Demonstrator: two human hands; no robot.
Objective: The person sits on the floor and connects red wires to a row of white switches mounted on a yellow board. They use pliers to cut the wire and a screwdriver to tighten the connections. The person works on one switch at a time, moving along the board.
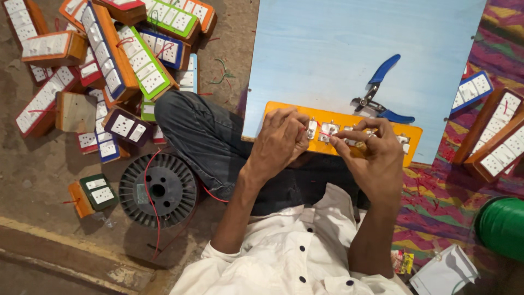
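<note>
An orange switch board panel [413, 136] lies across my lap at the near edge of a light blue board [338, 49]. White sockets are set in a row in its face. My left hand [281, 139] rests curled on the panel's left end and pinches a thin red wire [318, 129]. My right hand [371, 150] is over the panel's middle, fingertips closed on the other end of the wire near a socket. Blue-handled pliers [382, 90] lie on the blue board just behind the panel.
A pile of wooden switch boards [109, 49] with white sockets fills the upper left floor. A black wire spool [158, 188] with red wire sits by my knee. More boards [496, 136] lie at right on a colourful mat. A green spool [502, 226] stands lower right.
</note>
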